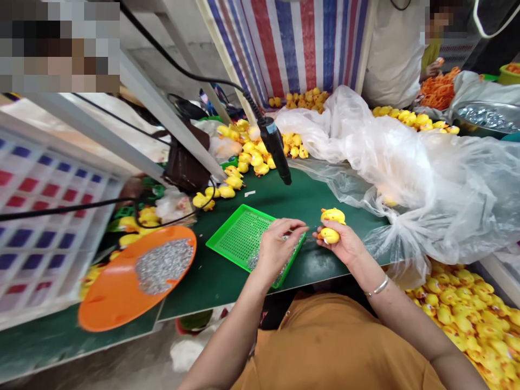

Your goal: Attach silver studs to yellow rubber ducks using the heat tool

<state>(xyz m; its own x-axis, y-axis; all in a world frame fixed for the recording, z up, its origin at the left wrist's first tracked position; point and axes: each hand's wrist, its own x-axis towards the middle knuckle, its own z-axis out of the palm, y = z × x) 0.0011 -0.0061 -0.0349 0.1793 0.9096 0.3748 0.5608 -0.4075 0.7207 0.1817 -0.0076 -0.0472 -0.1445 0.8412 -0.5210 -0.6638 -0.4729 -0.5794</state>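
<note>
My right hand (344,245) is closed around a yellow toy duck (330,235) with orange parts, held up over the front of the green table. Over the right corner of a bright green perforated basket (235,234), my left hand (280,238) has its fingertips pinched together. Whatever may be between them is too small to make out. Small silvery pieces (254,259), which look like screws, lie in that basket, partly hidden under the hand. Above the table, a black electric screwdriver (276,151) hangs on its cable, touching neither hand.
An orange tray (105,295) with a heap of small silvery pieces (164,265) lies left. Yellow ducks (255,154) are piled at the back, and more ducks (467,309) fill the lower right. Clear plastic sheeting (385,157) covers the right side. Another person's hand (434,67) shows far right.
</note>
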